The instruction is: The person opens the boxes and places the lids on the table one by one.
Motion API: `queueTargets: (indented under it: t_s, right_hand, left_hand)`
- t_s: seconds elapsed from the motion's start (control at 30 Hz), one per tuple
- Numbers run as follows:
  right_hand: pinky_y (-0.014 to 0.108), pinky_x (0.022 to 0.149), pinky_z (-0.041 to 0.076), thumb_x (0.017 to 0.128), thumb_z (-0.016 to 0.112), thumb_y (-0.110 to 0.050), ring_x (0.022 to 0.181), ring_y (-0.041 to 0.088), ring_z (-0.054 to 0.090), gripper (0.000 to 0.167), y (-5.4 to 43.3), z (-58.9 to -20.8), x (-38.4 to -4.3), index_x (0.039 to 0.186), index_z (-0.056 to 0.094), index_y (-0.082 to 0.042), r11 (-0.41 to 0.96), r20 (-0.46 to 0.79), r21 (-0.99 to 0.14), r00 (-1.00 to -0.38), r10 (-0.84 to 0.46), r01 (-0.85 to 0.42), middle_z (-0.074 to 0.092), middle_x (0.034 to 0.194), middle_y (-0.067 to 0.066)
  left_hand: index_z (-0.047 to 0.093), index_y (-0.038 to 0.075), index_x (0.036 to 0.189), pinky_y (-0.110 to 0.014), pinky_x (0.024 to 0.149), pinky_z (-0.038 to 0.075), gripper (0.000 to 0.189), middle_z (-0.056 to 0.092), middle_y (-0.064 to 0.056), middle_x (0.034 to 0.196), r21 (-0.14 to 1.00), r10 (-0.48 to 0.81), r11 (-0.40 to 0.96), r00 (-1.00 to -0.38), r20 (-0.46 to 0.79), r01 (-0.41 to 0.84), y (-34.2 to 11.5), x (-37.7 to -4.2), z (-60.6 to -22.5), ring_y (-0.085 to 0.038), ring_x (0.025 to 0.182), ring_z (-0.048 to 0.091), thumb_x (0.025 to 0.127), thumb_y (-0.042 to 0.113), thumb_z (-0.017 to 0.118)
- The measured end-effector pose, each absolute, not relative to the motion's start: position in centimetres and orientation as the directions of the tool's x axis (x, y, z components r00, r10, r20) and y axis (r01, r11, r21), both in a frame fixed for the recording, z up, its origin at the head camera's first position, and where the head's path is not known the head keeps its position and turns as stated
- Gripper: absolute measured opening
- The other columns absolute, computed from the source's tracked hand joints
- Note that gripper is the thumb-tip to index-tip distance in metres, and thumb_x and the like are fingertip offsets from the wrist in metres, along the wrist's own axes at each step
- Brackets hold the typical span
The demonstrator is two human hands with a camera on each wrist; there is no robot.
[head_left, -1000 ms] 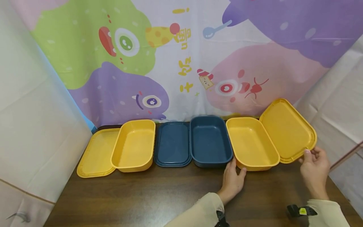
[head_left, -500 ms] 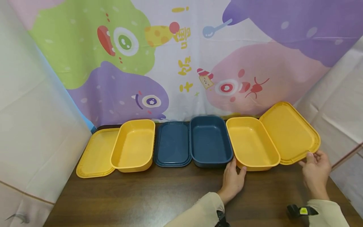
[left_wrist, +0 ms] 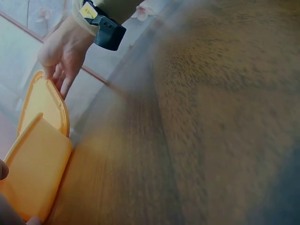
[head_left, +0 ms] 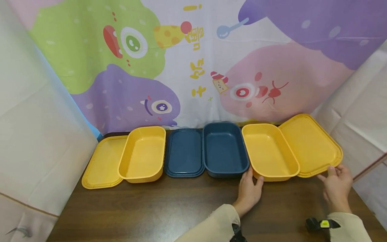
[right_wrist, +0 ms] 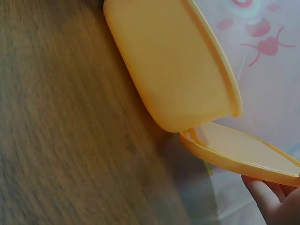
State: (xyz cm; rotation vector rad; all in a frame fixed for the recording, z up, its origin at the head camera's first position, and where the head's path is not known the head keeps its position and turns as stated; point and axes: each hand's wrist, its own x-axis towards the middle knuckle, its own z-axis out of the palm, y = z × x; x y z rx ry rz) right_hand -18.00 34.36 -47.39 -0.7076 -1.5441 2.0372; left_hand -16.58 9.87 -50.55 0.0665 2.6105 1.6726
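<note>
In the head view, the right-hand yellow food box (head_left: pixel 270 151) stands without a lid, its mouth up. My left hand (head_left: pixel 248 192) holds its near left corner, thumb on the front wall and fingers at the side facing the blue box (head_left: pixel 225 153). At the box's right, a yellow lid (head_left: pixel 312 146) slopes down from the box's side. My right hand (head_left: pixel 337 185) pinches that lid by its near right corner, thumb on top. The right wrist view shows the lid (right_wrist: pixel 243 164) above the table, with fingers (right_wrist: pixel 260 190) beneath its rim.
Left of the blue box lie a blue lid (head_left: pixel 185 153), another uncovered yellow box (head_left: pixel 143 154) and its yellow lid (head_left: pixel 104 163). All stand in a row along the back of the brown table (head_left: pixel 151 211). A printed cloth (head_left: pixel 199 111) hangs behind them.
The yellow lid in my right hand has tilted down and outward to the right, its far edge sinking lower. My right hand has shifted slightly down. My left hand and the boxes stay put.
</note>
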Motion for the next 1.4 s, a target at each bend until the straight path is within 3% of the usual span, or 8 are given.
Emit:
queueTargets:
  t_s: [0.2, 0.43, 0.57, 0.87, 1.1, 1.4]
  right_hand:
    - [0.018, 0.051, 0.054, 0.101, 0.040, -0.006, 0.091, 0.007, 0.046, 0.009, 34.8, -47.7, -18.0, 0.095, 0.047, -0.007, -0.283, -0.164, -0.958, -0.747, 0.644, -0.033, 0.044, 0.101, -0.003]
    - [0.017, 0.053, 0.054, 0.103, 0.034, -0.011, 0.100, 0.005, 0.041, 0.010, 35.1, -48.2, -17.6, 0.107, 0.042, -0.014, -0.322, -0.240, -0.946, -0.749, 0.618, 0.037, 0.037, 0.114, -0.004]
    - [0.016, 0.056, 0.054, 0.103, 0.034, -0.013, 0.099, 0.004, 0.043, 0.011, 35.4, -48.5, -17.5, 0.109, 0.043, -0.015, -0.323, -0.257, -0.944, -0.752, 0.607, 0.062, 0.038, 0.114, -0.004]
    - [0.024, 0.050, 0.055, 0.101, 0.041, -0.007, 0.057, 0.006, 0.060, 0.004, 36.0, -49.2, -17.1, 0.101, 0.044, -0.005, -0.334, -0.259, -0.941, -0.749, 0.610, 0.053, 0.057, 0.077, -0.006]
    - [0.022, 0.048, 0.054, 0.100, 0.043, -0.010, 0.047, 0.007, 0.060, 0.006, 36.6, -49.4, -17.1, 0.099, 0.045, -0.005, -0.269, -0.288, -0.951, -0.742, 0.605, 0.150, 0.061, 0.061, -0.009]
    - [0.020, 0.047, 0.052, 0.101, 0.042, -0.015, 0.047, 0.003, 0.060, 0.009, 37.5, -49.6, -17.2, 0.100, 0.048, -0.009, -0.091, -0.307, -0.944, -0.750, 0.585, 0.316, 0.058, 0.058, -0.013]
  left_hand:
    - [0.039, 0.007, 0.149, -0.042, 0.106, 0.044, 0.059, 0.051, -0.015, 0.143, 0.903, 0.062, 0.428, -0.998, 0.024, 0.048, 9.8, -16.5, -50.4, -0.028, 0.129, 0.052, 0.098, 0.030, 0.057]
    - [0.038, 0.011, 0.150, -0.039, 0.108, 0.042, 0.059, 0.050, -0.009, 0.145, 0.907, 0.052, 0.422, -0.998, -0.037, -0.011, 9.9, -16.6, -50.4, -0.024, 0.130, 0.050, 0.097, 0.031, 0.058]
    - [0.039, 0.012, 0.149, -0.038, 0.107, 0.043, 0.058, 0.051, -0.009, 0.143, 0.903, 0.041, 0.429, -0.999, -0.033, -0.012, 9.9, -16.5, -50.4, -0.024, 0.129, 0.051, 0.097, 0.029, 0.057]
    - [0.039, 0.011, 0.149, -0.038, 0.108, 0.042, 0.059, 0.051, -0.008, 0.144, 0.905, 0.049, 0.425, -0.998, -0.040, -0.016, 9.9, -16.5, -50.6, -0.023, 0.130, 0.050, 0.097, 0.029, 0.058]
    - [0.039, 0.011, 0.150, -0.039, 0.109, 0.042, 0.060, 0.050, -0.009, 0.144, 0.913, 0.054, 0.408, -0.997, -0.048, -0.022, 9.8, -16.4, -50.3, -0.023, 0.131, 0.050, 0.097, 0.030, 0.058]
    - [0.039, 0.011, 0.149, -0.039, 0.109, 0.042, 0.060, 0.051, -0.009, 0.143, 0.913, 0.059, 0.407, -0.997, -0.039, -0.011, 9.7, -16.5, -50.3, -0.023, 0.131, 0.050, 0.096, 0.030, 0.059]
